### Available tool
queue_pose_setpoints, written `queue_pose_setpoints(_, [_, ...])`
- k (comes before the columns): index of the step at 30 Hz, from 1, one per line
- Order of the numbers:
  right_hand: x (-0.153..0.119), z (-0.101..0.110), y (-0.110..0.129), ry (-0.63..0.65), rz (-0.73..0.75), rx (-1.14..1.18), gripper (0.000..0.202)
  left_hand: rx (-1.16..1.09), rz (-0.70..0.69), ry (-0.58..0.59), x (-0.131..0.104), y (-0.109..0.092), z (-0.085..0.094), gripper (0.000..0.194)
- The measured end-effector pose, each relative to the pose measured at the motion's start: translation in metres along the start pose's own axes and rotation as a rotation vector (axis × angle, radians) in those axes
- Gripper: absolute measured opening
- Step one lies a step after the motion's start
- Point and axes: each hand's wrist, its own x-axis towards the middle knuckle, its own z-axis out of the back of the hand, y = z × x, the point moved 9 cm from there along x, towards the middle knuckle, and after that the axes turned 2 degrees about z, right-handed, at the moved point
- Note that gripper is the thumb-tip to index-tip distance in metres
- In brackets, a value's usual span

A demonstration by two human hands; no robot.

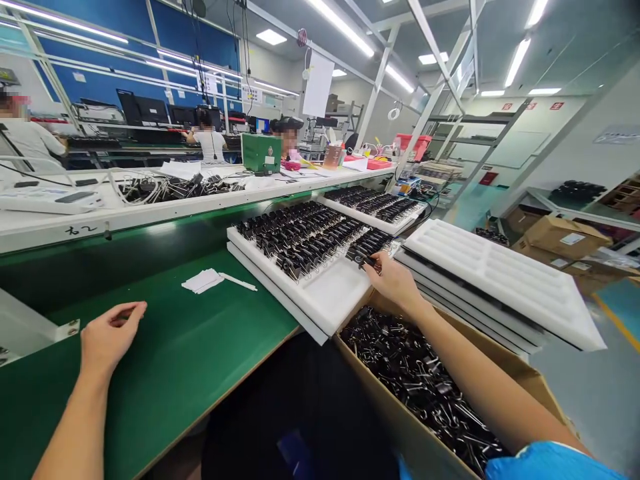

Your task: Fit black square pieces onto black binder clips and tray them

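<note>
My right hand (396,280) reaches over to the white foam tray (333,290), its fingers closed on a black binder clip (369,261) at the end of a row. Rows of black binder clips (305,237) with wire handles fill much of this tray. Under my right forearm, a cardboard box (383,380) holds a heap of loose binder clips (415,370). My left hand (111,330) hovers over or rests on the green work mat (200,333); I cannot tell which. Its thumb and fingertips meet, and nothing shows between them.
White paper slips (203,281) and a white pen (238,282) lie on the mat. Behind stands another filled foam tray (380,203). Stacked white foam trays (500,273) are at the right. A shelf (200,207) above bears cables and a green box (261,153). Several people sit farther back.
</note>
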Motion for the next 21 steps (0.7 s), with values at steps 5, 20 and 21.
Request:
queue_pose_setpoints(5, [0.005,-0.007,0.003,0.044,0.051,-0.088,0.028,0.231,0.158,-0.257,0.000,0.024,0.040,0.038])
queue_pose_setpoints(20, [0.009,-0.004,0.006,-0.084,0.014,-0.161,0.026,0.624,0.304,0.206,0.033,0.079,0.018,0.064])
queue_pose_setpoints(21, [0.009,-0.002,0.008,-0.112,0.036,-0.167,0.027,0.607,0.273,0.210,0.032,0.074,0.015,0.065])
